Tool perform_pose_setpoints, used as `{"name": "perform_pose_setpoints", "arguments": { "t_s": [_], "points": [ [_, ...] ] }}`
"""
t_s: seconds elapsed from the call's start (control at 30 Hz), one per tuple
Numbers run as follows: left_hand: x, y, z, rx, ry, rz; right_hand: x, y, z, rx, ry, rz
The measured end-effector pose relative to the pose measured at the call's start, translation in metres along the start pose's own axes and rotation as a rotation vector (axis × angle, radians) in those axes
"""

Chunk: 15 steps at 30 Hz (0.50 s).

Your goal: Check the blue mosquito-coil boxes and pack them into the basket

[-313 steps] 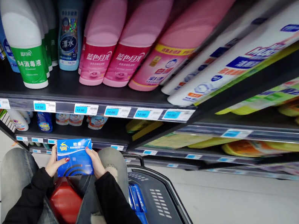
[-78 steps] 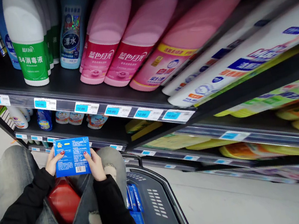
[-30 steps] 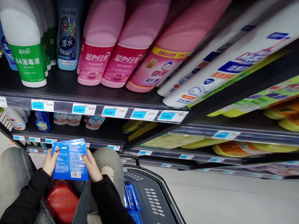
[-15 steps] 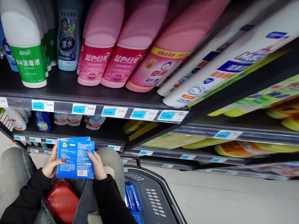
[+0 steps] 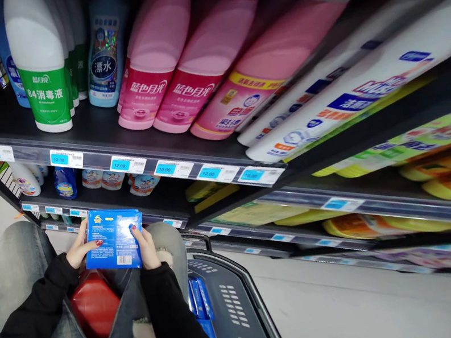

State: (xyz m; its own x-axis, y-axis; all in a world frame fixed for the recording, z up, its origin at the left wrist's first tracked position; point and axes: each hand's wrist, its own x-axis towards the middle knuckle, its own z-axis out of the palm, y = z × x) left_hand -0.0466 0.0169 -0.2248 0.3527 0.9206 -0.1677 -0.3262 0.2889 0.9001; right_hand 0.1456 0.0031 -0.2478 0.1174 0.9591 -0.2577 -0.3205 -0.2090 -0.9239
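Observation:
Between my two hands is a flat blue packet (image 5: 112, 243), its printed side with small text and a barcode facing up toward me. My left hand (image 5: 80, 245) grips its left edge, thumb on the face and fingers mostly hidden behind. On the right edge, my right hand (image 5: 147, 248) is closed the same way, its thumb pressing on the printed face. The packet is above my lap, in front of the lower shelves. Whether it is one packet or two stacked is hard to tell.
A dark shopping basket (image 5: 235, 306) with blue packages (image 5: 199, 300) stands to the right of my legs. Ahead, a shelf (image 5: 91, 139) carries white-and-green bottles (image 5: 44, 95), pink bottles (image 5: 182, 95) and long white bottles (image 5: 311, 114). Lower shelves hold more bottles and yellow packages (image 5: 360, 226).
My right thumb has slid slightly left and up on the packet, and the packet's surface now shows glare. Both hands keep their hold; the view has shifted very slightly.

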Motion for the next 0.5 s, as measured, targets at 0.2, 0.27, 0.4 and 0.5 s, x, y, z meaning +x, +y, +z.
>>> {"name": "perform_pose_setpoints", "arguments": {
  "t_s": [0.2, 0.27, 0.4, 0.5],
  "points": [
    [0.0013, 0.0000, 0.0028, -0.015, 0.032, -0.017, -0.0001, -0.0022, 0.0010, 0.007, -0.008, 0.012],
    [0.0017, 0.0000, 0.0027, -0.013, 0.035, -0.019, -0.0003, -0.0027, 0.0013, 0.003, -0.008, 0.015],
    [0.0019, -0.0006, 0.0011, -0.004, 0.038, -0.018, 0.0002, -0.0019, 0.0009, -0.006, -0.001, 0.015],
    [0.0019, -0.0005, 0.0014, 0.004, 0.045, -0.019, 0.0011, -0.0005, 0.0001, -0.009, 0.004, 0.010]
  ]
}}
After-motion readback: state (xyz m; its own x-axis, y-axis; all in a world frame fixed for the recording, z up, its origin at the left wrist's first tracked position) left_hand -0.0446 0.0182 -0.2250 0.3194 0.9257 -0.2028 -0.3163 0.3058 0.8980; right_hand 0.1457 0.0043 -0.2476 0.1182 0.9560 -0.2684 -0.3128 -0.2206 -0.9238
